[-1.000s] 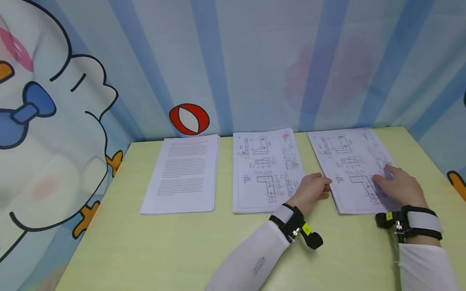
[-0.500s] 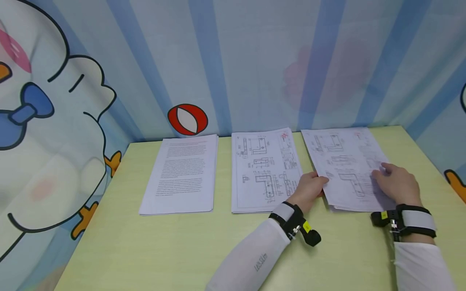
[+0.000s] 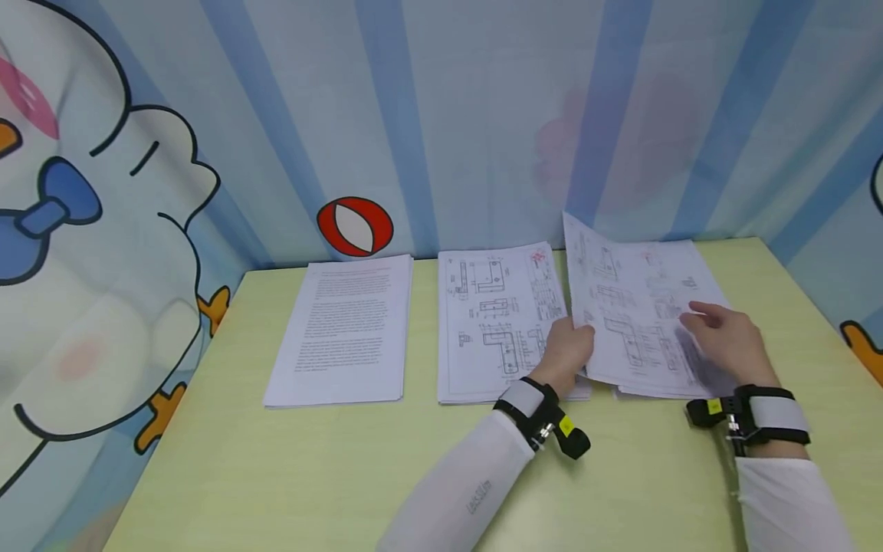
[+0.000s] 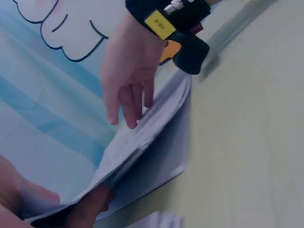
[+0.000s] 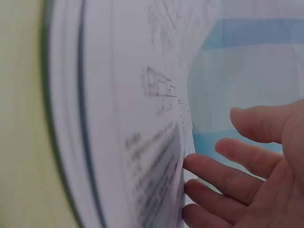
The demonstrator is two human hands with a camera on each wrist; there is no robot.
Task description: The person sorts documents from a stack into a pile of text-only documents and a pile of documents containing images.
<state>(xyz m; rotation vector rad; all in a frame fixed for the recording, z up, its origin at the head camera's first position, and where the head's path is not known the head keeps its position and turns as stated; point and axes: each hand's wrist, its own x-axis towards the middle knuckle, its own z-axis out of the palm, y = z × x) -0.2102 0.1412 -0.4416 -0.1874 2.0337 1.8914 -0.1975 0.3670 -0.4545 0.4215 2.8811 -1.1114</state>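
Observation:
My left hand (image 3: 566, 351) pinches the left edge of several drawing sheets (image 3: 631, 303) at the right of the table. Those sheets bow upward, with the far left corner raised. In the left wrist view, its fingers (image 4: 90, 209) reach under the lifted paper. More paper (image 4: 156, 178) lies flat beneath. On the right side of the sheets is my right hand (image 3: 734, 341). The right wrist view shows its fingers (image 5: 223, 178) loosely extended, their tips at the paper's surface; whether all of them touch is unclear.
A second stack of drawings (image 3: 493, 307) lies in the middle, partly behind my left hand. Farther left is a stack of printed text pages (image 3: 345, 330). The pale yellow table (image 3: 331, 475) meets a patterned blue curtain (image 3: 476, 138) at the back.
My left hand takes hold of the sheets' left edge, then shifts left with it. The sheets slide left and bow up. My right hand moves slightly left.

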